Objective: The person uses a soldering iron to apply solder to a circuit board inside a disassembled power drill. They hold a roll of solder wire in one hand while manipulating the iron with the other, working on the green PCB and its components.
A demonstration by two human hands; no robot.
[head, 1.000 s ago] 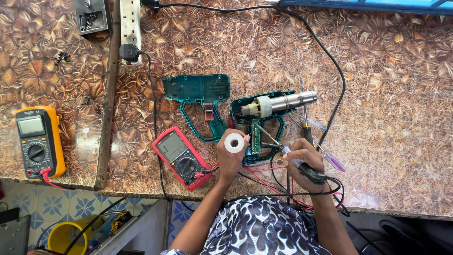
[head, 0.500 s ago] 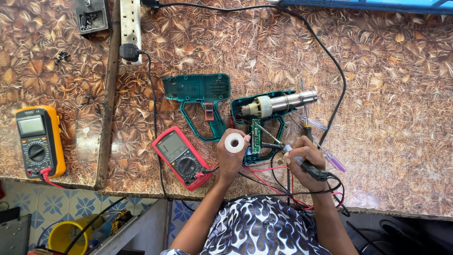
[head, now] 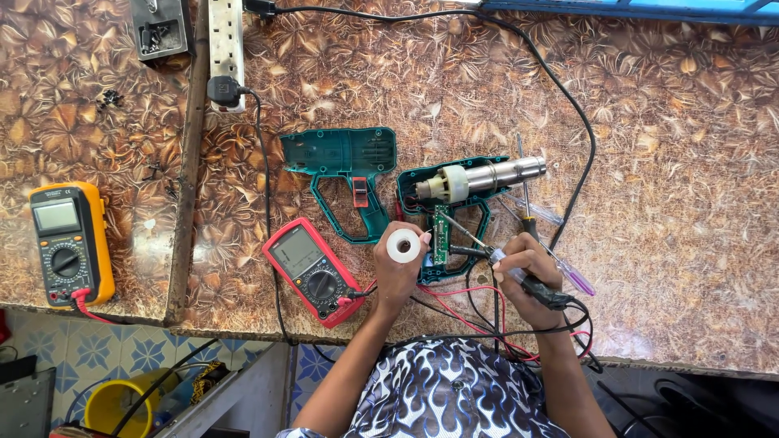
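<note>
My left hand (head: 398,276) holds a small white spool of solder (head: 403,246) beside the opened green drill half (head: 454,212). That half shows a silver motor and chuck (head: 487,177) and a green circuit board (head: 441,234). My right hand (head: 523,276) grips a soldering iron (head: 495,259) like a pen, its tip pointing left at the circuit board. The other green shell half (head: 345,174) lies empty to the left, touching nothing I hold.
A red multimeter (head: 312,270) lies left of my left hand with red and black leads (head: 454,304) running under my wrists. A yellow multimeter (head: 69,243) sits far left. A white power strip (head: 225,49) is at the back, a screwdriver (head: 526,199) and a purple-handled tool (head: 572,278) lie right of the drill.
My right hand has shifted slightly with the soldering iron near the circuit board. The left hand and the spool stay in place.
</note>
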